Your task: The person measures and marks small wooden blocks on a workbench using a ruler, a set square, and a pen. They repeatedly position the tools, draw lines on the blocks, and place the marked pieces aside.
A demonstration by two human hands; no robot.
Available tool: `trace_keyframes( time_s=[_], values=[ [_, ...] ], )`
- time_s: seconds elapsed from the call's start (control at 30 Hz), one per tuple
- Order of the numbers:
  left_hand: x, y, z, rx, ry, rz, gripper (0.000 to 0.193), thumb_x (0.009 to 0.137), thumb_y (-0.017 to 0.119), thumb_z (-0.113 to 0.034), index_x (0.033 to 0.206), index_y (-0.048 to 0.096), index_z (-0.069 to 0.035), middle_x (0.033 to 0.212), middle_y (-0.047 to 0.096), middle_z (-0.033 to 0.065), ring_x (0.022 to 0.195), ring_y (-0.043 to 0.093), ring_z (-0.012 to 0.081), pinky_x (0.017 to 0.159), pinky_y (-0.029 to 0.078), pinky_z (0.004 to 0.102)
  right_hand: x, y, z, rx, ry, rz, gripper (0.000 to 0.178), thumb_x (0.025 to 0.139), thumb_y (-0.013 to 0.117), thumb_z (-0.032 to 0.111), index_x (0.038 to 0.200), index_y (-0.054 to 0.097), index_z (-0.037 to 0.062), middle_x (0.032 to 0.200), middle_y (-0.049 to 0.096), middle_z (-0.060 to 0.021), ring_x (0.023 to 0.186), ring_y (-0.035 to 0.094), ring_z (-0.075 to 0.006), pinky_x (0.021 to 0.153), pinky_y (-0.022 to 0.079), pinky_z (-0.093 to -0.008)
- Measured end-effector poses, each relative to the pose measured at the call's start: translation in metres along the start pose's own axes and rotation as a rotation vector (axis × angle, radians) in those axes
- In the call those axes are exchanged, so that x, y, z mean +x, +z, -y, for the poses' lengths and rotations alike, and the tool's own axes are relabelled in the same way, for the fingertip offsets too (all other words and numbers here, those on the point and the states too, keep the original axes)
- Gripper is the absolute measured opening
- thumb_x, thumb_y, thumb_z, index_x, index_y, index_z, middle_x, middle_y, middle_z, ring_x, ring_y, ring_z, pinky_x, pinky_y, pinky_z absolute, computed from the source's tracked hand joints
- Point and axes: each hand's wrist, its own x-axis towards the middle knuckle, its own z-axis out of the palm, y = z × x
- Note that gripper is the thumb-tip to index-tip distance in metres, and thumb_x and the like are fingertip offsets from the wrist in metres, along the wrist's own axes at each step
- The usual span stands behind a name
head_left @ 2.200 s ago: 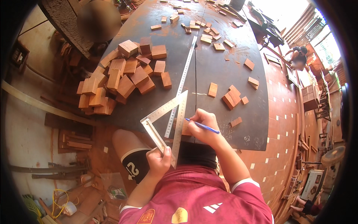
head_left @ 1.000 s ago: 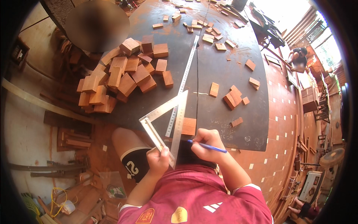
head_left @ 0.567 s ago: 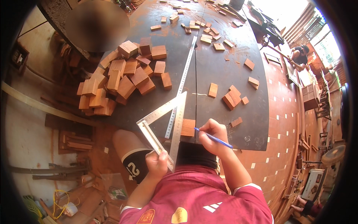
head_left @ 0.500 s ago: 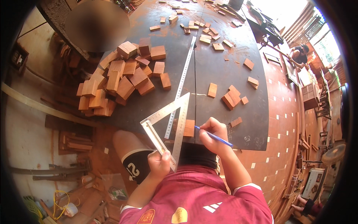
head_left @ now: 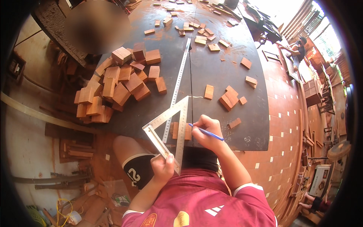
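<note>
Wooden block half under square

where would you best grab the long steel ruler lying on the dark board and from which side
Probably at the far half of the long steel ruler, pinching its two long edges from above. It lies flat and thin, so lift one edge first. Its near end is crowded by the triangular square, which the left hand holds, and by the right hand with its blue pen.
</note>
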Motion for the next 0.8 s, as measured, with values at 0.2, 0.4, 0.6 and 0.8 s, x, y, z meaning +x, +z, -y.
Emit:
trace_keyframes(
  time_s=[0.2,0.4,0.6,0.8],
  values=[
    [0.0004,-0.001,-0.0018,-0.033,-0.025,0.008,0.036,0.1,0.057,-0.016,0.068,0.05,-0.003,0.058,0.047,0.0028,0.052,0.047,0.0123,0.051,0.035,0.0333,0.0015,0.0017,-0.0033,-0.04,-0.043,0.002,0.013,0.082,0.07,0.004,0.077,0.061,-0.0033,0.062,0.064,-0.0099,0.057,0.06,-0.0095,0.054,0.049,-0.0293],
    [-0.0008,-0.0067,0.003,-0.017,-0.006,0.052,0.026,0.098,0.06,-0.011,0.074,0.061,0.0,0.061,0.057,0.0108,0.052,0.059,0.0226,0.052,0.045,0.0367,0.0013,0.0032,-0.0043,-0.057,-0.076,0.001,0.013,0.083,0.071,0.005,0.078,0.061,-0.0029,0.061,0.064,-0.0112,0.055,0.061,-0.0114,0.054,0.05,-0.0302],
    [0.0019,-0.0043,-0.0001,-0.007,0.019,0.038,0.026,0.097,0.06,-0.011,0.073,0.061,0.0,0.06,0.056,0.0106,0.052,0.058,0.0226,0.052,0.044,0.0367,0.002,0.0036,-0.003,-0.056,-0.076,0.002,0.012,0.083,0.07,0.005,0.079,0.062,-0.0029,0.062,0.064,-0.0114,0.056,0.061,-0.0114,0.055,0.05,-0.0302],
    [0.0004,-0.0068,0.0047,-0.032,-0.003,0.059,0.026,0.097,0.06,-0.01,0.073,0.061,0.0,0.06,0.055,0.0102,0.05,0.056,0.0219,0.051,0.043,0.0365,0.0012,0.0031,-0.0016,-0.054,-0.071,0.002,0.012,0.083,0.07,0.005,0.079,0.062,-0.0028,0.063,0.065,-0.0113,0.057,0.062,-0.0115,0.055,0.05,-0.0301]
  ],
)
